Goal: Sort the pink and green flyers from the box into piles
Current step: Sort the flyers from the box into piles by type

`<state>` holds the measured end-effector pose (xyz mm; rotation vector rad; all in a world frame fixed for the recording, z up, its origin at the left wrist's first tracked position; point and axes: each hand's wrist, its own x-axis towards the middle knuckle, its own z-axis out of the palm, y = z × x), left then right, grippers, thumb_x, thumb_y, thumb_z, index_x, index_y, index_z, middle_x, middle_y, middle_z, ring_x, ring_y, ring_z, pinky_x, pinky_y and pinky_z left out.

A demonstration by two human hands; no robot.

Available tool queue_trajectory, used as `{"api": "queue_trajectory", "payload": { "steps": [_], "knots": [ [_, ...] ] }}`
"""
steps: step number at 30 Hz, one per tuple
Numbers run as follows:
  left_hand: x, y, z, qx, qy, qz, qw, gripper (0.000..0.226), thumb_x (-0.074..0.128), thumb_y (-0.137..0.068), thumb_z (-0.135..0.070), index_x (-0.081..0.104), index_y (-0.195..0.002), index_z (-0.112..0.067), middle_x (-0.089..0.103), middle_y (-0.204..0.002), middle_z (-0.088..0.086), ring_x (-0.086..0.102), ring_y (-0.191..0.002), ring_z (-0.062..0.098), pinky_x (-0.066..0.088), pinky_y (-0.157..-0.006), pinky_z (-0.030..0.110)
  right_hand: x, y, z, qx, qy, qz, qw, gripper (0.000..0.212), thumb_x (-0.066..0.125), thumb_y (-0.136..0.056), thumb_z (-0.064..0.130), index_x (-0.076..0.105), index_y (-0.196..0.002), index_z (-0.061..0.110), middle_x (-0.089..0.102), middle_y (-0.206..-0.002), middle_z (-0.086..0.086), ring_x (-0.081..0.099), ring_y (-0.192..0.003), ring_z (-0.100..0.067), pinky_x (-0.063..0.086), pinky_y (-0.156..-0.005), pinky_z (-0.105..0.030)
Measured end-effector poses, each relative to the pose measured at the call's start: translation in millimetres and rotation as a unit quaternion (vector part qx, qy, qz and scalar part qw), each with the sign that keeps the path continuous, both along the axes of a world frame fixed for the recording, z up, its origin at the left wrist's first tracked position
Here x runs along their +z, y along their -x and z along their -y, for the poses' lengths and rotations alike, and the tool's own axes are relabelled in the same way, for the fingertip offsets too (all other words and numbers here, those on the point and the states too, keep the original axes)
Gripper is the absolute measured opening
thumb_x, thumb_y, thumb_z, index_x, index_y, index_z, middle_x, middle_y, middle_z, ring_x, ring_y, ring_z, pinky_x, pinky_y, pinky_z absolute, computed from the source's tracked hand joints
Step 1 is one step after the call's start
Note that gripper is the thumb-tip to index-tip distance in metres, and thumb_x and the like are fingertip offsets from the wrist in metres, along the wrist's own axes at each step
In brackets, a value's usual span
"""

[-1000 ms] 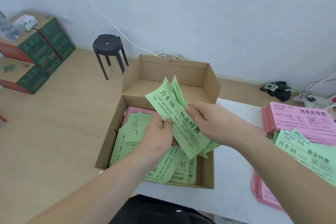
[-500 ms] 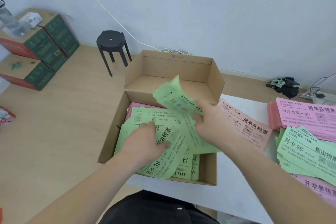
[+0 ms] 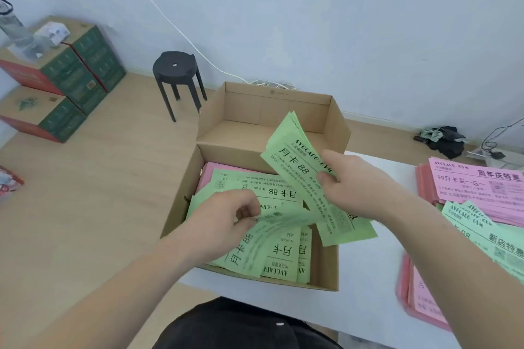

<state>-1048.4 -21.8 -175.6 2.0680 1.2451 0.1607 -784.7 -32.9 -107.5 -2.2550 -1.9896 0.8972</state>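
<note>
Head camera: the right hand [image 3: 348,181] is pinching a fanned bundle of green flyers [image 3: 297,167] above the box [image 3: 283,105], probably gathering one colour before carrying it over; the left hand [image 3: 226,218] is curling round another green sheet [image 3: 279,222] inside, seemingly peeling it free; pink flyers [image 3: 209,176] are lying underneath; sorted piles [image 3: 476,181] are sitting on the table [image 3: 368,272] to the right.

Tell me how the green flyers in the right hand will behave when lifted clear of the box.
Probably floppy: the green flyers in the right hand look thin, and the sheet the left hand pinches bows in a curve. Likely light: a thumb-and-finger pinch carries them. They may slip apart, since their top edges fan out.
</note>
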Motion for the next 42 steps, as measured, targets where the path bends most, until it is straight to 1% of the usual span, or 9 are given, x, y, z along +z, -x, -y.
{"api": "queue_trajectory", "payload": {
  "steps": [5, 8, 11, 17, 23, 31, 35, 39, 42],
  "knots": [
    [33, 13, -2, -0.191, -0.152, 0.043, 0.969, 0.022, 0.055, -0.100, -0.029, 0.075, -0.105, -0.035, 0.057, -0.093, -0.019, 0.052, -0.090, 0.000, 0.044, -0.077, 0.017, 19, 24, -2, 0.104, 0.071, 0.012, 0.992, 0.022, 0.037, -0.106, 0.033, 0.044, -0.087, 0.025, 0.062, -0.085, 0.004, 0.062, -0.082, -0.019, 0.052, -0.081, -0.041],
    [28, 9, -8, -0.169, -0.237, 0.057, 0.955, 0.010, 0.067, -0.094, -0.022, 0.069, -0.100, -0.029, 0.061, -0.089, -0.017, 0.055, -0.085, 0.007, 0.042, -0.073, 0.020, 8, 52, 0, 0.178, 0.121, 0.023, 0.976, 0.022, 0.039, -0.105, 0.030, 0.044, -0.084, 0.023, 0.059, -0.086, 0.003, 0.059, -0.085, -0.020, 0.053, -0.083, -0.043],
    [10, 8, -4, -0.110, -0.234, 0.045, 0.965, 0.032, 0.082, -0.081, -0.019, 0.056, -0.096, -0.031, 0.061, -0.083, -0.019, 0.050, -0.075, 0.004, 0.043, -0.066, 0.023, -16, 70, 0, 0.198, 0.155, 0.019, 0.968, 0.022, 0.035, -0.102, 0.032, 0.055, -0.103, 0.026, 0.065, -0.105, 0.000, 0.061, -0.102, -0.026, 0.053, -0.092, -0.045],
    [-23, 15, 1, -0.097, -0.218, 0.072, 0.968, 0.010, 0.062, -0.086, -0.018, 0.054, -0.084, -0.024, 0.055, -0.078, -0.015, 0.046, -0.074, 0.008, 0.038, -0.065, 0.024, -45, 89, 14, 0.168, 0.127, -0.027, 0.977, 0.028, 0.037, -0.097, 0.050, 0.051, -0.105, 0.026, 0.066, -0.106, 0.002, 0.061, -0.096, -0.025, 0.052, -0.085, -0.041],
    [-19, 9, -26, -0.061, -0.216, 0.130, 0.966, 0.018, 0.072, -0.095, -0.012, 0.068, -0.112, -0.017, 0.064, -0.112, -0.008, 0.058, -0.105, 0.010, 0.045, -0.095, 0.023, -46, 70, 19, 0.112, 0.111, -0.006, 0.987, 0.012, 0.049, -0.096, 0.021, 0.045, -0.107, 0.025, 0.060, -0.098, 0.004, 0.061, -0.091, -0.026, 0.051, -0.073, -0.037],
    [-44, -16, -60, -0.158, -0.055, -0.205, 0.964, 0.102, 0.071, -0.082, -0.070, 0.028, -0.162, -0.023, 0.024, -0.170, -0.001, 0.020, -0.157, 0.020, 0.023, -0.127, 0.039, -4, 9, 25, -0.093, 0.009, 0.058, 0.994, 0.025, 0.051, -0.094, 0.022, 0.051, -0.118, 0.030, 0.066, -0.097, 0.008, 0.060, -0.074, -0.014, 0.052, -0.068, -0.034],
    [-45, -23, -61, -0.167, -0.115, -0.240, 0.949, 0.058, 0.056, -0.101, -0.052, 0.042, -0.151, -0.025, 0.052, -0.152, -0.002, 0.045, -0.143, 0.021, 0.045, -0.111, 0.039, -2, -7, 34, -0.194, -0.037, -0.015, 0.980, 0.016, 0.053, -0.097, 0.020, 0.054, -0.110, 0.030, 0.062, -0.093, 0.014, 0.064, -0.074, -0.013, 0.057, -0.072, -0.039],
    [-23, -19, -60, -0.103, -0.161, -0.169, 0.967, 0.028, 0.045, -0.103, -0.015, 0.047, -0.129, -0.026, 0.067, -0.090, -0.005, 0.065, -0.077, 0.018, 0.054, -0.066, 0.036, -4, -17, 41, -0.222, -0.062, -0.039, 0.972, 0.014, 0.053, -0.098, 0.018, 0.047, -0.088, 0.026, 0.064, -0.088, 0.010, 0.064, -0.068, -0.021, 0.058, -0.066, -0.043],
    [5, -6, -66, -0.023, -0.191, 0.008, 0.981, 0.027, 0.057, -0.094, -0.006, 0.066, -0.112, -0.024, 0.074, -0.104, -0.004, 0.067, -0.091, 0.017, 0.054, -0.080, 0.036, -3, -24, 41, -0.218, -0.049, -0.064, 0.972, 0.011, 0.053, -0.100, 0.018, 0.050, -0.091, 0.023, 0.067, -0.090, 0.005, 0.067, -0.072, -0.022, 0.059, -0.068, -0.042]
  ]
}}
